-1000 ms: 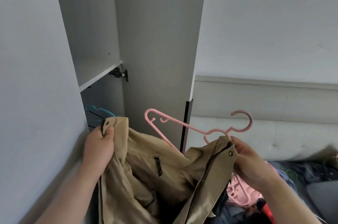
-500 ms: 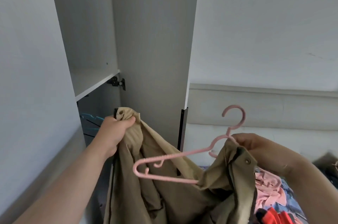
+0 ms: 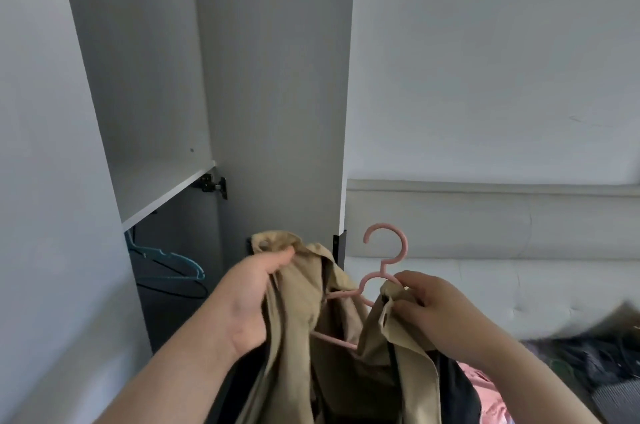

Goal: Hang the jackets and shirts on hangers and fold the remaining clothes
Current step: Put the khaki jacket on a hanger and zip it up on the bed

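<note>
I note left hand (image 3: 254,299) clutches jacket (image 3: 301,330) collar, spreading it; right hand (image 3: 427,311) pinches other shoulder over hanger (image 3: 382,271) for seating.

jacket (image 3: 298,337) cut off below, hanger (image 3: 385,248) half-hidden

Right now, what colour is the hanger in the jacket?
Pink hanger, clearest in head view.

1. The left grip (image 3: 249,299) clutches one top edge of the tan jacket (image 3: 298,337).
2. The right grip (image 3: 426,309) pinches the jacket's other edge against the pink hanger (image 3: 394,250), whose hook stands upright.
3. A teal hanger (image 3: 166,259) hangs under the shelf (image 3: 162,188) in the open wardrobe (image 3: 277,112).
</note>
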The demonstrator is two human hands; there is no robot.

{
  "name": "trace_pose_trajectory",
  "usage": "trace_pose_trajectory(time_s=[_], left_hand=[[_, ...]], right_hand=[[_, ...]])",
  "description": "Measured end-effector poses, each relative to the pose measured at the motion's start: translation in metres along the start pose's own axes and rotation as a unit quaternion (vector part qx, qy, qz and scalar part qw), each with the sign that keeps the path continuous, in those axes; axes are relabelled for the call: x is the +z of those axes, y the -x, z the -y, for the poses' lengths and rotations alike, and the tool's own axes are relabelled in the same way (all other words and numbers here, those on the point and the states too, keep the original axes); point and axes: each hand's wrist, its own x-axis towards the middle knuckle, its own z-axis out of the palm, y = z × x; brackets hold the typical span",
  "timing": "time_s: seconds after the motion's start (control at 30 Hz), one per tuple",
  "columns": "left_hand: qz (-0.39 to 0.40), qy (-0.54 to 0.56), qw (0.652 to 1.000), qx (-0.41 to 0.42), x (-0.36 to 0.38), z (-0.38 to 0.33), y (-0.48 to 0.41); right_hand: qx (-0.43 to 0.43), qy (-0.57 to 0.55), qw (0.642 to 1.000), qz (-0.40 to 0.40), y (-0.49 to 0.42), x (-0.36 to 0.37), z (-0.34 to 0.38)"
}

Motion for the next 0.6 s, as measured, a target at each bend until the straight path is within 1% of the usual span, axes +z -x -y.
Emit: trace_pose_trajectory(time_s=[0.03, 0.07, 0.1, 0.17, 0.2, 0.27, 0.3, 0.4, 0.43, 0.47, 0.53, 0.6], left_hand=[[0.017, -0.065, 0.997, 0.026, 0.004, 0.008, 0.001], [0.022, -0.142, 0.988, 0.063, 0.007, 0.014, 0.001], [0.027, -0.212, 0.972, 0.1, 0.01, 0.018, 0.001], [0.047, -0.309, 0.94, 0.136, 0.009, 0.026, -0.002], [0.047, -0.357, 0.922, 0.144, 0.005, 0.029, -0.005], [0.032, -0.459, 0.873, 0.16, -0.002, 0.033, -0.01], [0.028, -0.491, 0.855, 0.164, -0.005, 0.035, -0.013], [0.009, -0.551, 0.814, 0.183, -0.004, 0.037, -0.017], [0.0, -0.563, 0.805, 0.185, -0.002, 0.037, -0.017], [-0.007, -0.565, 0.804, 0.185, -0.001, 0.037, -0.018], [-0.009, -0.541, 0.824, 0.172, 0.0, 0.035, -0.019], [-0.001, -0.514, 0.843, 0.158, 0.002, 0.03, -0.017]], right_hand=[[-0.005, -0.023, 1.0, 0.002, 0.0, 0.001, 0.002], [-0.009, -0.049, 0.999, 0.009, 0.0, 0.002, 0.003], [-0.011, -0.083, 0.996, 0.018, 0.001, 0.002, 0.004], [-0.012, -0.152, 0.988, 0.037, 0.002, 0.001, 0.004], [-0.013, -0.174, 0.984, 0.043, 0.001, 0.0, 0.002], [-0.013, -0.197, 0.979, 0.05, 0.0, -0.001, -0.002], [-0.012, -0.205, 0.977, 0.053, -0.001, -0.001, -0.004], [-0.012, -0.207, 0.976, 0.06, -0.005, -0.001, -0.005], [-0.016, -0.199, 0.978, 0.059, -0.006, -0.001, -0.004], [-0.022, -0.186, 0.981, 0.055, -0.008, -0.001, -0.004], [-0.043, -0.115, 0.992, 0.018, -0.012, 0.0, -0.004], [-0.073, -0.011, 0.995, -0.061, -0.015, 0.003, -0.007]])
